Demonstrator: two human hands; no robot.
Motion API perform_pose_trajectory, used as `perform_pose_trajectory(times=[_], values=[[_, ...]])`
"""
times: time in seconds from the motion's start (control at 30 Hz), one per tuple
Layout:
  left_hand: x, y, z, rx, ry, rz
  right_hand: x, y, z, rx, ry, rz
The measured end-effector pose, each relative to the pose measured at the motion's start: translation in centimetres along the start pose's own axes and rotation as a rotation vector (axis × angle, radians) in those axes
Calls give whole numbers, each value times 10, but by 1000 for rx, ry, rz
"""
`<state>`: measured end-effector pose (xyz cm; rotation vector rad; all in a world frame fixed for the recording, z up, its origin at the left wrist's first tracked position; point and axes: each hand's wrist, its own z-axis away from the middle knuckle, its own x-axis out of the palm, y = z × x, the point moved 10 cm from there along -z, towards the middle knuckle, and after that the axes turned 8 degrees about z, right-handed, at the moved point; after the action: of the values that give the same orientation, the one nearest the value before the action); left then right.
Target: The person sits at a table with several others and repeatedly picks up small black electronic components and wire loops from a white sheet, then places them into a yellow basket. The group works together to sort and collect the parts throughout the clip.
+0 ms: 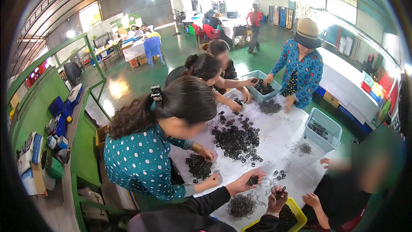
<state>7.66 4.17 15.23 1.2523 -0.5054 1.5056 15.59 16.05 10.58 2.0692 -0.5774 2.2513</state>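
Note:
Both my forearms, in dark sleeves, reach in from the lower edge over a white-covered table (274, 146). My left hand (241, 183) is closed around a few small black plastic pieces (253, 180). Just to its right, my right hand (276, 202) grips a small black piece (281, 193) in its fingers, its exact shape too small to make out. Below my left hand lies a pile of thin, dark, curved strips (241, 206). A yellow basket (304, 218) holding dark pieces stands beside my right hand. Farther off spreads a large heap of black square, ring-like pieces (235, 141).
At left, a person in a dotted teal shirt (137, 163) works by another black heap (198, 166). Blue-grey bins (337, 139) stand at the right and far (268, 96). Other people line the far side; a co-worker's hand (313, 199) is close at the right.

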Motion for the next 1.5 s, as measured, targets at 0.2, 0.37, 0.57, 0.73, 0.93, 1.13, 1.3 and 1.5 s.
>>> perform_pose_trajectory(times=[0.2, 0.37, 0.57, 0.73, 0.93, 1.13, 1.3, 1.5], values=[[36, -23, -12, 0, -86, -451, -20, 43, 30, 94, 204, 57], [68, -45, -16, 107, -215, -752, 1, 59, 48, 78, 37, -59], [110, -62, 11, 465, -341, -1137, -5, 62, 38, 64, 253, 0], [135, -93, 48, 793, -685, -1582, -20, 49, 77, 28, 335, -35], [90, -119, 59, 670, -794, -1400, -102, 6, 150, -208, 693, -51], [10, -93, 20, 342, -542, -1697, -124, -24, 218, -108, 768, 104], [-52, -66, -31, 174, -327, -1833, -153, -49, 262, -60, 1063, 333], [-89, -85, -115, -176, -296, -2112, -149, -90, 264, -18, 1289, 981]])
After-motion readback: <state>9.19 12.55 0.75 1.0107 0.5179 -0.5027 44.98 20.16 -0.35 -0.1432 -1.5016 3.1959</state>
